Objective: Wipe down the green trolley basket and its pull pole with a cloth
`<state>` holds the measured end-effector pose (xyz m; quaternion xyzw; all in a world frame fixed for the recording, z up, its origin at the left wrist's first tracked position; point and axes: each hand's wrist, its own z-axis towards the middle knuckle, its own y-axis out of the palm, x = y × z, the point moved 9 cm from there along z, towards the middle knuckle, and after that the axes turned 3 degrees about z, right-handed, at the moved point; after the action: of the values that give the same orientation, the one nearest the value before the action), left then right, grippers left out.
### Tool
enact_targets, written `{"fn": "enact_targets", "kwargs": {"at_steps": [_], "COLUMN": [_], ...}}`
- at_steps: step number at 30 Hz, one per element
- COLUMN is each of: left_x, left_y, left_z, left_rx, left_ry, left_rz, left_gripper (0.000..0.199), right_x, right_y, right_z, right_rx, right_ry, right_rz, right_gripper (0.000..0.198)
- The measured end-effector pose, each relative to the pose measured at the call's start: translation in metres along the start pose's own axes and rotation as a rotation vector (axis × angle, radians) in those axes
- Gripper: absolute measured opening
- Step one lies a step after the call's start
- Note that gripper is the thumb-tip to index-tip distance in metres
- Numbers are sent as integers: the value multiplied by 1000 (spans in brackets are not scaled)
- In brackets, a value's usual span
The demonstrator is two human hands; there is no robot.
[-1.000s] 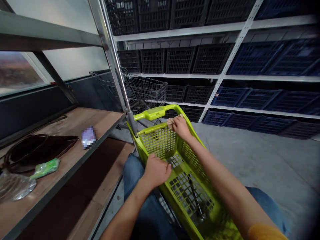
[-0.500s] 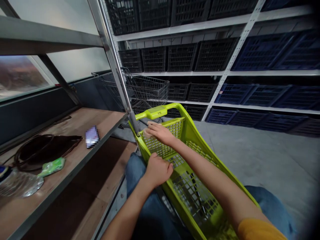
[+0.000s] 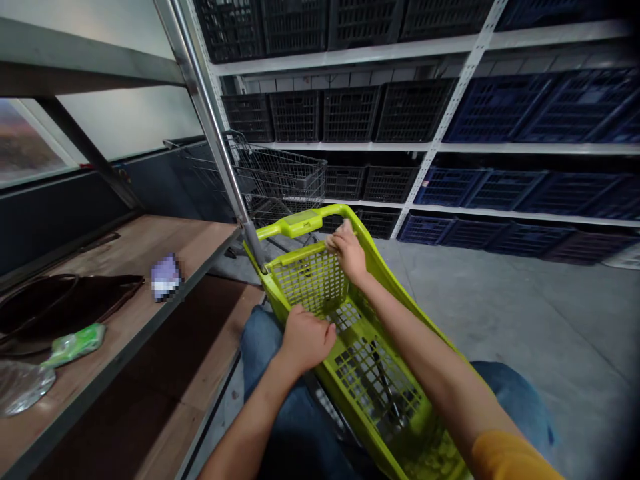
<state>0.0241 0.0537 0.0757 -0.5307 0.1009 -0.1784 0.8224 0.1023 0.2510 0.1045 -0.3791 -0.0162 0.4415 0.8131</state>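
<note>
A lime-green plastic shopping cart basket (image 3: 273,288) with mesh panels stands between my knees, with nothing lying inside. Its handle (image 3: 300,224) is at the far end. My left hand (image 3: 309,339) is closed over the near left rim, thumb toward the inside. Pinched in my right hand (image 3: 351,259) is a pale, crumpled cloth or wipe (image 3: 344,232), held against the inner side of the basket near the far right corner. My fingers partly hide the cloth.
A wooden shelf (image 3: 200,230) on the left bears a dark bag (image 3: 95,297), a green packet (image 3: 77,345), a blurred phone-like object (image 3: 167,277) and clear plastic. A metal post (image 3: 215,143) stands beside the basket. Behind are a wire cart (image 3: 285,170) and racks of crates (image 3: 350,115).
My right hand has moved right with the cloth, from the far panel's top edge to the far right corner. My left hand stays on the rim. The view has shifted slightly right.
</note>
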Motion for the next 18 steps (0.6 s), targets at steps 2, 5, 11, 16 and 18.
{"fn": "enact_targets", "kwargs": {"at_steps": [2, 5, 11, 16, 18], "left_x": [0, 0, -1, -2, -2], "left_y": [1, 1, 2, 5, 6], "left_z": [0, 0, -1, -2, -1], "left_rx": [-15, -19, -20, -24, -24], "left_ry": [-4, -7, -23, -22, -21], "left_rz": [-4, -8, -13, -3, -4], "left_gripper": [36, 36, 37, 37, 38], "right_x": [-42, -104, -138, -56, -14], "right_y": [19, 46, 56, 26, 10], "right_z": [1, -1, -4, 8, 12], "right_rx": [-44, -162, -266, -225, -205], "right_ry": [-109, -339, -517, -247, -108], "right_rz": [14, 29, -15, -26, -72], "right_gripper": [30, 29, 30, 25, 19]}}
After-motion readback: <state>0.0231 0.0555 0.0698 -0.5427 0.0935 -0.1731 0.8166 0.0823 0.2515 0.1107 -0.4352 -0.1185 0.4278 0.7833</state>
